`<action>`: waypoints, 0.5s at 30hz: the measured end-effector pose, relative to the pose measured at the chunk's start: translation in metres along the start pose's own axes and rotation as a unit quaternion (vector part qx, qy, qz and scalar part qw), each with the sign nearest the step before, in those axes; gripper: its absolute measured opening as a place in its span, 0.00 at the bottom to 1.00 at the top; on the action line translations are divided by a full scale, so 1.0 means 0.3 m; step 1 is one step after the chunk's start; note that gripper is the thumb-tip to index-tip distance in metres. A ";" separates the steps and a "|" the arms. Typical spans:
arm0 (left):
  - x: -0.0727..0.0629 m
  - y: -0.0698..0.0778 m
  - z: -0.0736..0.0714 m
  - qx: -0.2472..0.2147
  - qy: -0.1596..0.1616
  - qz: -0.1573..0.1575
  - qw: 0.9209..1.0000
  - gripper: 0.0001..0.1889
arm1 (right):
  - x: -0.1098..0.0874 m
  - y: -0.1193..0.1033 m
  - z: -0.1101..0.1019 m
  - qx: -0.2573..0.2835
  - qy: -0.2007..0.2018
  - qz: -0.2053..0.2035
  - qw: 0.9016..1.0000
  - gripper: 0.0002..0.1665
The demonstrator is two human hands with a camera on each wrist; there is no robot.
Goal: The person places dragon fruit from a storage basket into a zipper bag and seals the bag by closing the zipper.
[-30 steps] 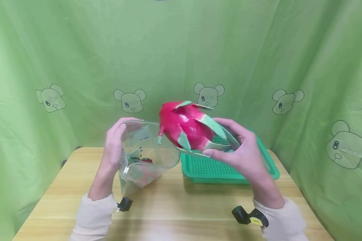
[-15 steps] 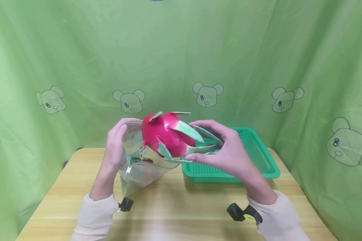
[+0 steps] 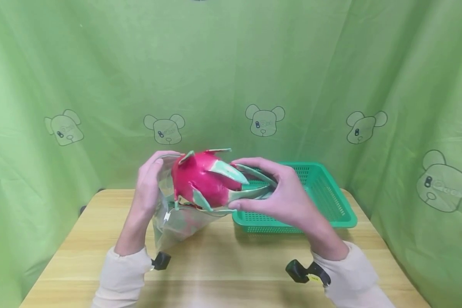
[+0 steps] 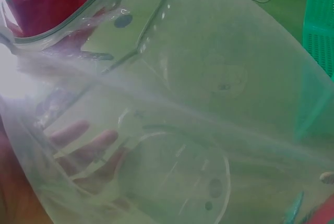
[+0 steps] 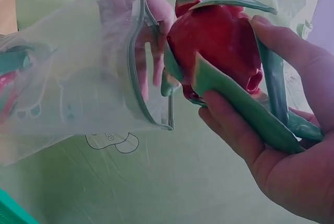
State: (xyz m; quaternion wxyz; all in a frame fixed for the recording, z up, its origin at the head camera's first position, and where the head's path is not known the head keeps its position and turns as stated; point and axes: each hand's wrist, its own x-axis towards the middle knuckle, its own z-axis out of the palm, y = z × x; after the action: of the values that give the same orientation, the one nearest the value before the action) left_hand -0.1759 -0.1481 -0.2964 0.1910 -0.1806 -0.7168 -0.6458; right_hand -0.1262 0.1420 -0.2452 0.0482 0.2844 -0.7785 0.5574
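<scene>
Dragon fruit — held above table, red end at open mouth of clear bag. Right hand grips it by green leaf end, thumb and fingers curled round. Left hand pinches bag at rim. Red-and-green item inside bag, partly visible. Green basket on table — toward far right corner. Bear-print curtain behind far edge.

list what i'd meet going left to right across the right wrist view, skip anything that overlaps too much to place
Translucent plastic zip bag with a grey edge → glossy red dragon fruit with green leaf-like flaps → bare right hand.
</scene>
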 end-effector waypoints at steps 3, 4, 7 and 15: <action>-0.001 0.001 -0.001 -0.001 -0.002 0.001 1.000 0.23 | 0.006 0.002 0.010 -0.012 -0.009 0.001 1.000 0.38; -0.001 0.002 -0.001 -0.002 -0.004 0.001 1.000 0.23 | 0.009 0.004 0.013 -0.018 -0.011 0.003 1.000 0.38; -0.003 0.003 -0.003 -0.002 -0.008 0.001 1.000 0.23 | 0.016 0.009 0.022 -0.042 -0.011 0.012 0.999 0.38; -0.011 0.003 -0.010 0.016 -0.014 -0.002 1.000 0.22 | 0.039 0.004 0.039 -0.064 -0.001 0.075 0.995 0.39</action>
State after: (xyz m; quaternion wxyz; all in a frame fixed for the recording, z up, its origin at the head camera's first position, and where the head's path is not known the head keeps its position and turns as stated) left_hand -0.1726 -0.1510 -0.2970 0.1820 -0.1851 -0.7300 -0.6322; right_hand -0.1336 0.1272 -0.2460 0.0240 0.2223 -0.8314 0.5087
